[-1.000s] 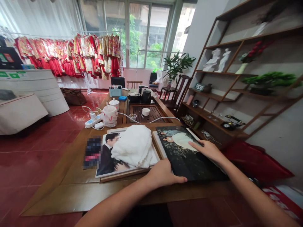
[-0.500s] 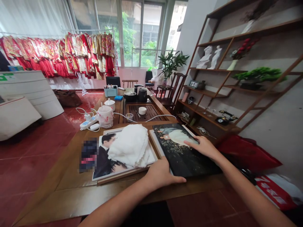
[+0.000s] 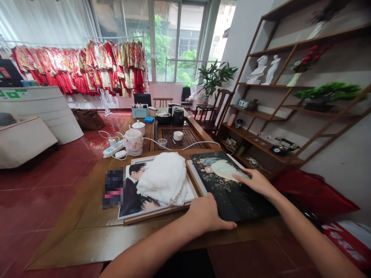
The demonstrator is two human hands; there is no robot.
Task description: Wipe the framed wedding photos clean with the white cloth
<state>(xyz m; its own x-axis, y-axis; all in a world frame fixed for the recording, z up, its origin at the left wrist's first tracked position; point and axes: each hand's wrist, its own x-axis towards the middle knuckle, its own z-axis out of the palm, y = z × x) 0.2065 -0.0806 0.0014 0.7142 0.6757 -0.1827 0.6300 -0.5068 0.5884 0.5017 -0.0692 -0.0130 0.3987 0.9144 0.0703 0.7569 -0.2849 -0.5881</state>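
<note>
A dark photo panel (image 3: 232, 200) with a couple printed on it lies on the table, over a paler panel or frame (image 3: 197, 177) that shows along its left side. My left hand (image 3: 210, 214) grips its near left edge, thumb along the front and the other fingers partly hidden. At the right edge, my right hand (image 3: 257, 181) holds on with fingers over the printed face. Left of these, a white-bordered wedding photo (image 3: 130, 199) rests on a wooden frame, partly covered by a bunched white cloth (image 3: 164, 177).
Behind the photos stand a patterned cup (image 3: 133, 143), a lidded white pot (image 3: 139, 127), a power strip (image 3: 114, 148) and a white bowl (image 3: 177, 135). A white cable (image 3: 199, 143) crosses the table. Wooden shelves (image 3: 261, 114) rise at right; a red bag (image 3: 313, 189) sits below.
My view has turned slightly left, so the scene sits further right in the picture. Both hands keep their hold on the dark photo panel, with little visible movement.
</note>
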